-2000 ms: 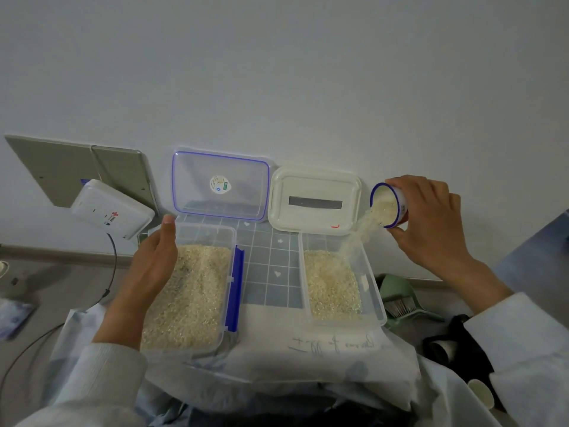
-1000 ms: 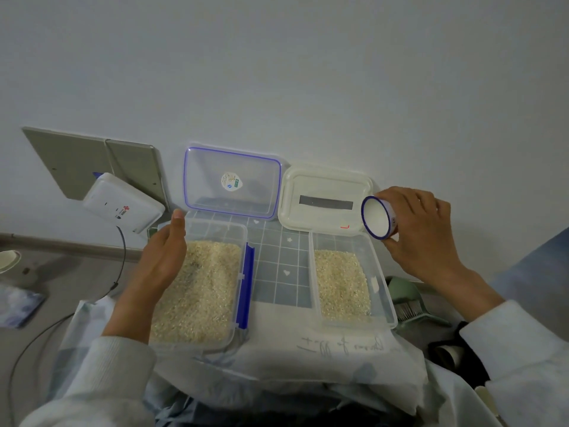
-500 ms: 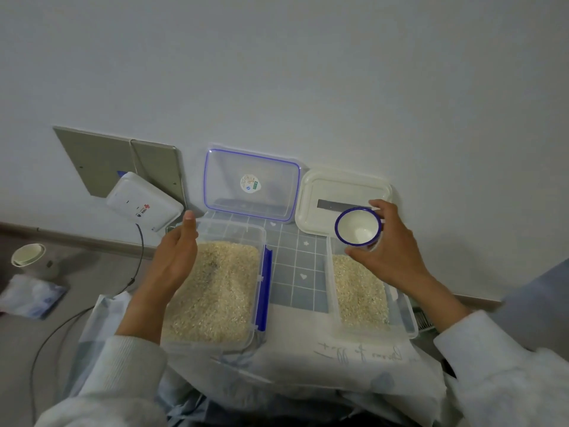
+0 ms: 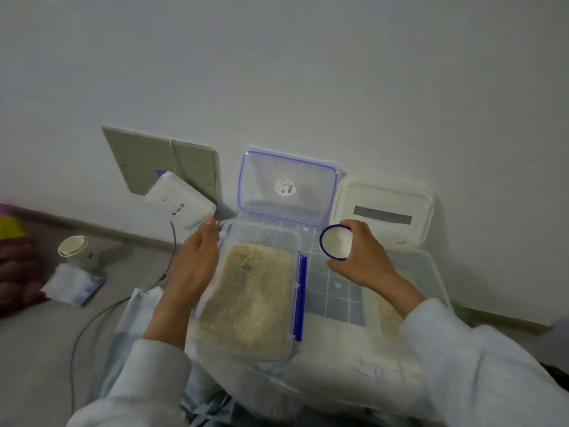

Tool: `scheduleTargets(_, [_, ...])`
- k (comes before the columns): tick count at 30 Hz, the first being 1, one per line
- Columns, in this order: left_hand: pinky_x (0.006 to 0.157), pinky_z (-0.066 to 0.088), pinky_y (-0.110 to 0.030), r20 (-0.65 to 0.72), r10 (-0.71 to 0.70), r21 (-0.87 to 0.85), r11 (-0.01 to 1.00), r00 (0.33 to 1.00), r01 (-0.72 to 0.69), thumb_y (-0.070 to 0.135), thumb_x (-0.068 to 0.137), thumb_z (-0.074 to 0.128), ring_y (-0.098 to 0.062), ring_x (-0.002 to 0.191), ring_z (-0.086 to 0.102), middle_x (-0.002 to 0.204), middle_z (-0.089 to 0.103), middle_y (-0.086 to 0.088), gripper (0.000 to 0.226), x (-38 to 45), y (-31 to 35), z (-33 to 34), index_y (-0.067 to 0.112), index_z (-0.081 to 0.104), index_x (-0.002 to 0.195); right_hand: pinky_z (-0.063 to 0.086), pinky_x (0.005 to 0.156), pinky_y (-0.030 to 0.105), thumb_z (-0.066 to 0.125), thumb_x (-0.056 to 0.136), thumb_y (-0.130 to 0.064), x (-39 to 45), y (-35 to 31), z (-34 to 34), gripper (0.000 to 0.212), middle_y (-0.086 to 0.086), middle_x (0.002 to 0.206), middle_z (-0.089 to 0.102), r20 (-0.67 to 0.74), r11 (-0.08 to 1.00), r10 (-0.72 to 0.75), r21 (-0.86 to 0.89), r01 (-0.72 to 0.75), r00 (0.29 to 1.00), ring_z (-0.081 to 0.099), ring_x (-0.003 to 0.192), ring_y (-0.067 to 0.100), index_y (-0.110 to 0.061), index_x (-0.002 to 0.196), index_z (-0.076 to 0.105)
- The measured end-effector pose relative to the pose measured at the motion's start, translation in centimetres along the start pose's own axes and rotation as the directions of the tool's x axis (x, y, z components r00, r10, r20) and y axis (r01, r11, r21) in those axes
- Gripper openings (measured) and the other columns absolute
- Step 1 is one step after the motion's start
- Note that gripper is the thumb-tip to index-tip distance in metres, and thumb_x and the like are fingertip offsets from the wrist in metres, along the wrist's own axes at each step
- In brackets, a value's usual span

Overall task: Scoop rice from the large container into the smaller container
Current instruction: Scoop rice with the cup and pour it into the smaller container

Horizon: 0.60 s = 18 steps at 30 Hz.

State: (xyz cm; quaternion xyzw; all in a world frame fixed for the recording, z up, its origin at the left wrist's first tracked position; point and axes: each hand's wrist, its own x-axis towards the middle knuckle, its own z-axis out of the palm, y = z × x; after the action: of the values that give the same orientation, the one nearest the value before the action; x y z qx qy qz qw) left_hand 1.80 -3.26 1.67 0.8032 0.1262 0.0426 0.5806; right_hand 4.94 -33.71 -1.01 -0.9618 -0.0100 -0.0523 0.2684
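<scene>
A small white cup [image 4: 335,241] with a blue rim is held in the right hand [image 4: 363,260]. The fingers are curled round the cup. The cup is held nearly upright, with its open mouth turned up and a little toward the camera. It looks empty inside. It is held above the checked mat [image 4: 334,291], between the two boxes.

The large container [image 4: 261,291] is on the left. Its long side runs from near to far, away from the person. It is filled with rice [image 4: 252,297]. A blue clip [image 4: 300,298] is seen on its right side. The left hand [image 4: 197,266] is laid flat along the left wall of this box, with the fingers straight and pointing away.

The smaller container [image 4: 431,282] is on the right, its long side also running from near to far. A little rice can be seen in it, but much of it is hidden by the right arm.

Two lids are leaned on the wall behind the boxes: a clear lid [image 4: 288,188] with a blue edge, and a white lid [image 4: 385,214]. A paper cup [image 4: 75,251] is seen far to the left.
</scene>
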Motion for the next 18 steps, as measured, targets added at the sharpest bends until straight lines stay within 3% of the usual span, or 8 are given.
scheduleTargets(1, [0.086, 0.044, -0.038, -0.011, 0.013, 0.001, 1.000, 1.000, -0.013, 0.067, 0.091, 0.020, -0.020, 0.102, 0.055, 0.107, 0.061, 0.000, 0.064, 0.0, -0.2, -0.1, 0.022, 0.063, 0.106, 0.049, 0.087, 0.036, 0.081, 0.059, -0.045, 0.3, 0.0, 0.4, 0.088, -0.001, 0.131, 0.050, 0.005, 0.999, 0.006, -0.047, -0.006, 1.000, 0.056, 0.110, 0.026, -0.025, 0.134, 0.038])
scheduleTargets(4, [0.083, 0.036, -0.030, -0.031, 0.011, -0.014, 1.000, 0.999, -0.012, 0.064, 0.092, 0.021, -0.012, 0.095, 0.053, 0.102, 0.060, 0.007, 0.058, 0.2, -0.7, -0.2, 0.028, 0.063, 0.110, 0.045, 0.093, 0.038, 0.078, 0.058, -0.055, 0.9, 0.2, 1.4, 0.087, -0.002, 0.124, 0.059, 0.012, 0.981, -0.002, -0.195, 0.005, 1.000, 0.059, 0.108, 0.023, -0.023, 0.131, 0.044])
scheduleTargets(7, [0.083, 0.036, -0.031, -0.019, -0.002, -0.022, 1.000, 1.000, 0.002, 0.064, 0.092, 0.021, -0.015, 0.096, 0.053, 0.103, 0.060, 0.004, 0.057, 0.4, -0.9, -0.2, 0.027, 0.062, 0.107, 0.039, 0.099, 0.038, 0.073, 0.057, -0.066, 1.2, 0.7, 2.5, 0.084, -0.007, 0.118, 0.061, 0.022, 0.965, 0.004, -0.264, 0.002, 1.000, 0.057, 0.109, 0.019, -0.027, 0.127, 0.047])
scheduleTargets(11, [0.064, 0.035, -0.020, 0.006, 0.004, -0.006, 1.000, 1.000, -0.004, 0.063, 0.092, 0.021, -0.001, 0.080, 0.053, 0.084, 0.058, 0.014, 0.049, 0.6, -1.1, -0.2, 0.033, 0.057, 0.079, 0.033, 0.103, 0.039, 0.069, 0.056, -0.073, 1.4, 1.3, 3.3, 0.083, -0.008, 0.116, 0.062, 0.006, 0.951, 0.018, -0.308, -0.015, 1.000, 0.055, 0.112, 0.019, -0.029, 0.125, 0.048])
scheduleTargets(15, [0.079, 0.036, -0.031, 0.016, -0.012, -0.002, 1.000, 1.000, 0.012, 0.063, 0.092, 0.019, -0.005, 0.084, 0.052, 0.093, 0.057, 0.009, 0.053, 0.9, -1.6, -0.1, 0.028, 0.059, 0.096, 0.027, 0.108, 0.044, 0.064, 0.059, -0.077, 1.6, 1.4, 3.5, 0.086, -0.006, 0.121, 0.061, 0.023, 0.931, 0.031, -0.365, -0.020, 0.999, 0.052, 0.117, 0.019, -0.029, 0.129, 0.046])
scheduleTargets(18, [0.080, 0.035, -0.034, 0.022, -0.013, 0.015, 1.000, 1.000, 0.012, 0.063, 0.093, 0.018, -0.004, 0.083, 0.052, 0.096, 0.056, 0.005, 0.054, 1.0, -1.7, 0.1, 0.027, 0.058, 0.101, 0.025, 0.108, 0.046, 0.061, 0.062, -0.079, 1.8, 1.4, 3.2, 0.086, -0.005, 0.124, 0.060, 0.048, 0.922, 0.043, -0.386, -0.021, 0.998, 0.051, 0.119, 0.020, -0.028, 0.130, 0.045])
